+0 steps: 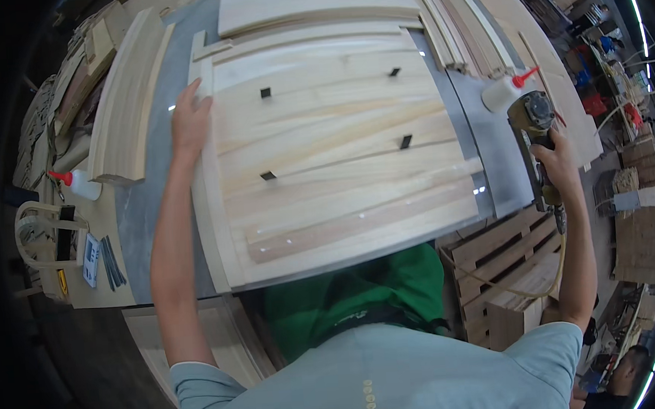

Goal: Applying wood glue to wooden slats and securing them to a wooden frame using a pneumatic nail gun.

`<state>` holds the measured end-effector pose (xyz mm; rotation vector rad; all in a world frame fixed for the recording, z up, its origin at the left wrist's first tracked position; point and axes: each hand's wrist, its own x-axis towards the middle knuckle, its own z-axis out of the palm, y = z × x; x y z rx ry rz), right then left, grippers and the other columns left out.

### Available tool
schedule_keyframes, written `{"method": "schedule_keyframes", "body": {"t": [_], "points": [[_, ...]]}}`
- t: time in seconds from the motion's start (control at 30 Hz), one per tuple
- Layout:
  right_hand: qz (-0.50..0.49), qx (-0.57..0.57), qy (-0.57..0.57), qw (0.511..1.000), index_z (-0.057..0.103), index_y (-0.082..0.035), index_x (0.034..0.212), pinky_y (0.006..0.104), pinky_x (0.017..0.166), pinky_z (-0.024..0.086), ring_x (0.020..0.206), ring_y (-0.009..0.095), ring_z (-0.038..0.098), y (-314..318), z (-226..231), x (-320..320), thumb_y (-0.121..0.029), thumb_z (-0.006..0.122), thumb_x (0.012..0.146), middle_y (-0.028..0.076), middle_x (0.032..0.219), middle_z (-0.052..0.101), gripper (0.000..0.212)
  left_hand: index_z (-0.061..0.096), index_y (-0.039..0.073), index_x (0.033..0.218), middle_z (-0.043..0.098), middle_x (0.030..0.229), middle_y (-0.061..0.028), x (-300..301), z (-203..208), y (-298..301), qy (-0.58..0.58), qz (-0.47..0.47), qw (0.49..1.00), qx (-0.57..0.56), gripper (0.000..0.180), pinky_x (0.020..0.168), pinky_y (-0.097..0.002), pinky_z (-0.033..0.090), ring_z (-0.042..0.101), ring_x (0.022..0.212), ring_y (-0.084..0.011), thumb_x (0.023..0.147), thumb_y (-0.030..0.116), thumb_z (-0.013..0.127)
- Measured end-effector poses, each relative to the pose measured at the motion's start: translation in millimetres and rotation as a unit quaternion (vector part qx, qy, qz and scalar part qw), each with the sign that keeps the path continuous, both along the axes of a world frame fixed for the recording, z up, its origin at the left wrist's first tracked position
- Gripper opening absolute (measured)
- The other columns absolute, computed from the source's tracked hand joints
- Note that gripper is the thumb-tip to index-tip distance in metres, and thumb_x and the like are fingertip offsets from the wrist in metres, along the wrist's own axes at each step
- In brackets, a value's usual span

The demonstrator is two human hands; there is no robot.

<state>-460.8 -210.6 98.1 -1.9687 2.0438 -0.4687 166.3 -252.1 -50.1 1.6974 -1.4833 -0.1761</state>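
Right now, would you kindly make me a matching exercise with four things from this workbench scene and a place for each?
Things:
1. Left hand
2. Power tool
3. Green cloth
4. Small black pieces

Places:
A. Lying on top of the wooden panel
B. Between the grey table and the pale blue shirt
C. Held in the right hand
D. At the panel's left edge

Pairs: 1-D, 2-C, 3-B, 4-A

Flat on the grey surface [502,175] across from me lies a pale, streaked wooden panel [331,133] bearing four small black patches [265,93]; a dark, hose-fed power tool [533,109] is held off its right edge.
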Motion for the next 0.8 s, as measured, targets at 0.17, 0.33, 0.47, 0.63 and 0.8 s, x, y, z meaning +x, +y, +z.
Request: {"method": "schedule_keyframes", "body": {"t": [0.17, 0.33, 0.47, 0.63, 0.8], "points": [[-0.069, -0.064, 0.21, 0.973, 0.053, -0.001, 0.12, 0.0467, 0.079, 0.047, 0.09, 0.041, 0.06, 29.5, -48.7, -31.5, -0.02, 0.06, 0.08, 0.026, 0.095, 0.062, 0.045, 0.053, 0.003, 0.131, 0.058, 0.125, -0.0123, -17.4, 48.9, 121.8, 0.036, -0.041, 0.994, 0.093, 0.042, 0.099, -0.0308, 0.039, 0.054, 0.116, -0.0214, 0.09, 0.012, 0.057], [-0.077, -0.075, 0.242, 0.964, 0.047, -0.004, 0.129, 0.0473, 0.08, 0.047, 0.095, 0.04, 0.059, 34.5, -96.5, -22.3, -0.018, 0.063, 0.081, 0.023, 0.102, 0.06, 0.052, 0.055, 0.0, 0.126, 0.057, 0.125, -0.015, -52.4, 57.4, 232.3, -0.054, -0.023, 0.99, 0.13, 0.041, 0.104, -0.0362, 0.036, 0.05, 0.122, -0.0281, 0.086, 0.006, 0.058], [-0.091, -0.079, 0.237, 0.964, 0.045, -0.004, 0.132, 0.0451, 0.084, 0.046, 0.101, 0.038, 0.057, 42.9, -108.0, -14.1, -0.015, 0.065, 0.082, 0.02, 0.105, 0.059, 0.055, 0.054, 0.001, 0.127, 0.057, 0.125, -0.0156, -89.7, 45.5, 270.2, -0.041, 0.009, 0.99, 0.137, 0.043, 0.105, -0.0381, 0.035, 0.048, 0.123, -0.0297, 0.085, 0.006, 0.059], [-0.019, -0.227, 0.228, 0.947, 0.049, -0.003, 0.129, 0.0402, 0.088, 0.045, 0.104, 0.034, 0.055, 61.1, -106.6, 10.2, -0.011, 0.063, 0.084, 0.018, 0.108, 0.059, 0.049, 0.053, 0.002, 0.128, 0.057, 0.124, -0.016, -121.2, 37.1, 291.0, -0.031, 0.074, 0.989, 0.124, 0.045, 0.105, -0.0397, 0.034, 0.046, 0.124, -0.0317, 0.085, 0.007, 0.061], [0.056, -0.099, -0.022, 0.993, 0.056, 0.0, 0.122, 0.0327, 0.088, 0.046, 0.1, 0.024, 0.058, 93.8, -114.3, 52.2, -0.009, 0.061, 0.087, 0.015, 0.113, 0.06, 0.036, 0.053, 0.001, 0.128, 0.055, 0.125, -0.0174, -133.1, 28.2, 297.7, -0.087, 0.082, 0.986, 0.117, 0.046, 0.105, -0.0405, 0.035, 0.047, 0.123, -0.0336, 0.083, 0.006, 0.063]]}}
